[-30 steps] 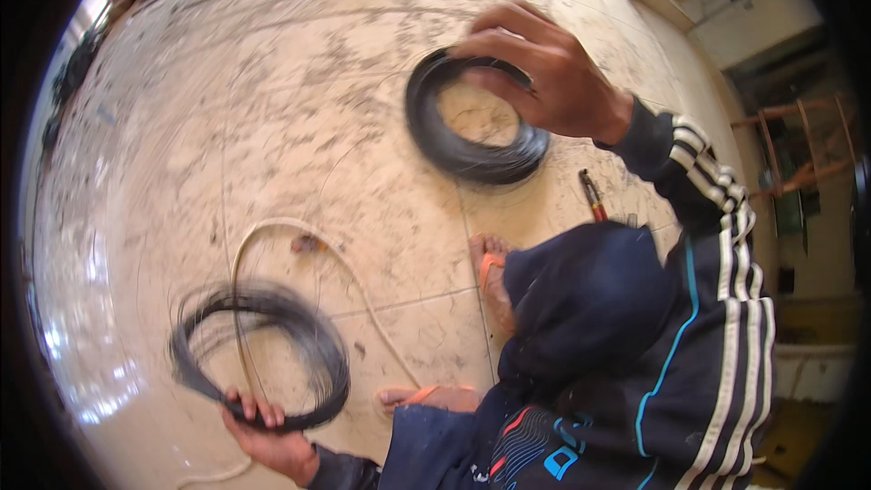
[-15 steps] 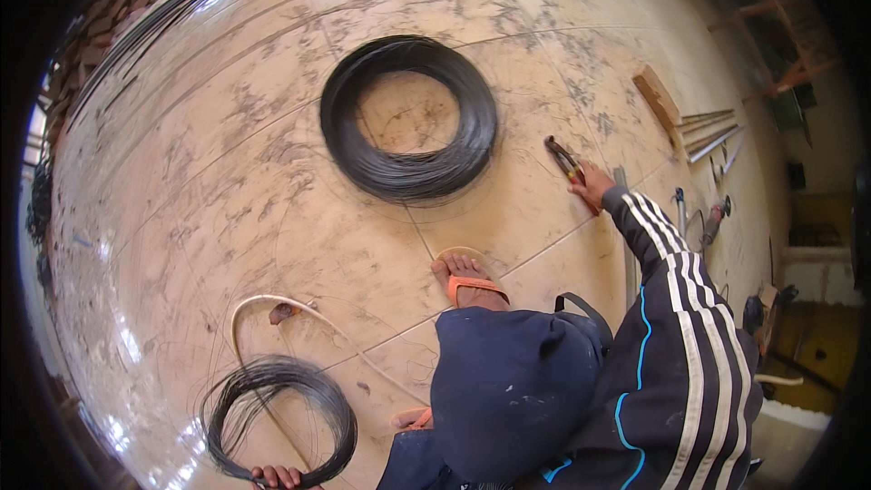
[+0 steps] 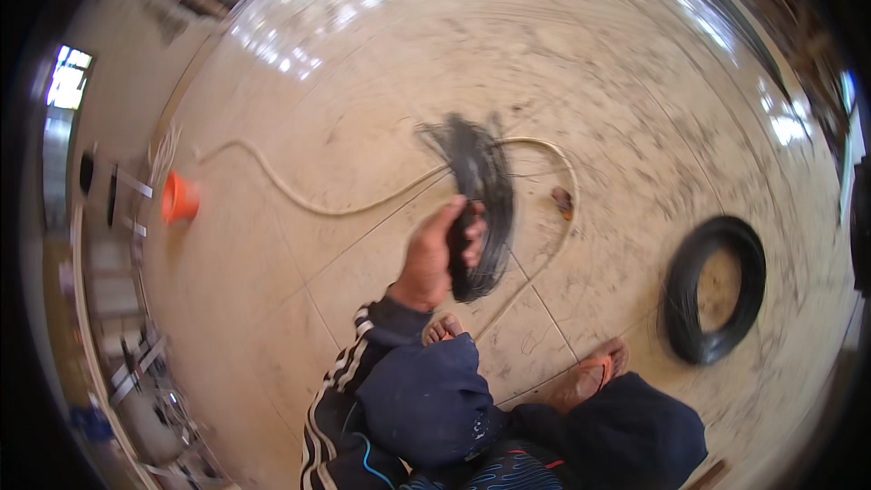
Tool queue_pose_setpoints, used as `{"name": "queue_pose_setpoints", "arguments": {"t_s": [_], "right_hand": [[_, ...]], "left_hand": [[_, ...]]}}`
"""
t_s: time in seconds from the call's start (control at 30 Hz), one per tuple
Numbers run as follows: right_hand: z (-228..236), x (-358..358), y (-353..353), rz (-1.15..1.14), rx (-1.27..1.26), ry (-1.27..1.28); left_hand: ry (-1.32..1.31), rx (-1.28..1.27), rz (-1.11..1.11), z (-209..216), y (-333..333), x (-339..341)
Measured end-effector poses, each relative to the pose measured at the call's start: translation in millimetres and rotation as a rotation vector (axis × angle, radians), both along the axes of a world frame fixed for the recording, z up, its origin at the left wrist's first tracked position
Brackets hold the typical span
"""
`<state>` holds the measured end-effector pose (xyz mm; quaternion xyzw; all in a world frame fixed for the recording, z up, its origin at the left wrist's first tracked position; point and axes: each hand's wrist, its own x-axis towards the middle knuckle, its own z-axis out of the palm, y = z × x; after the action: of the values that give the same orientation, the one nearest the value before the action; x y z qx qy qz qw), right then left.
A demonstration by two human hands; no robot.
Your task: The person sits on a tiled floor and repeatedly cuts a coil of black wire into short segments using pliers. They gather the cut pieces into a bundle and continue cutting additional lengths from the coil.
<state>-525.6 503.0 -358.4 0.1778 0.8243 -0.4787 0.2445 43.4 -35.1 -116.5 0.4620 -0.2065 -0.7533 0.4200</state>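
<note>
My left hand (image 3: 426, 263) is closed around a small coil of thin black wire (image 3: 481, 181). It lifts the coil in front of my left knee, and the coil is smeared by motion, its loops bunched together and loose strands sticking out at the far end. To the right, a larger coil of black wire (image 3: 682, 295) lies flat on the tiled floor, apart from my hand. My right hand is out of the picture.
A cream hose (image 3: 331, 211) snakes across the floor beneath the small coil. Near its curve lies a small brown scrap (image 3: 563, 203). An orange bucket (image 3: 181, 198) stands at the far left. My right foot (image 3: 594, 377) in an orange sandal is between the hose and the large coil.
The view has swung left. My left hand has raised the small coil from the lower edge to the middle. My right hand, which held pliers, has left the view.
</note>
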Motion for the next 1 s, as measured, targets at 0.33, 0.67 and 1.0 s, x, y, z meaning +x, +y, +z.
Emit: {"name": "queue_pose_setpoints", "arguments": {"t_s": [0.33,0.67,1.0], "right_hand": [[241.9,112.1,-321.2,0.819,-0.461,0.250],[348.0,290.6,-509.1,2.491,0.109,1.015],[335.5,320.5,-536.9,2.531,0.147,1.004]], "left_hand": [[0.262,-0.003,-0.038,-20.6,28.0,-1.1],[0.366,-0.058,-0.018,-33.5,21.9,-5.4],[0.365,-0.046,-0.046,-34.8,29.6,5.0]]}}
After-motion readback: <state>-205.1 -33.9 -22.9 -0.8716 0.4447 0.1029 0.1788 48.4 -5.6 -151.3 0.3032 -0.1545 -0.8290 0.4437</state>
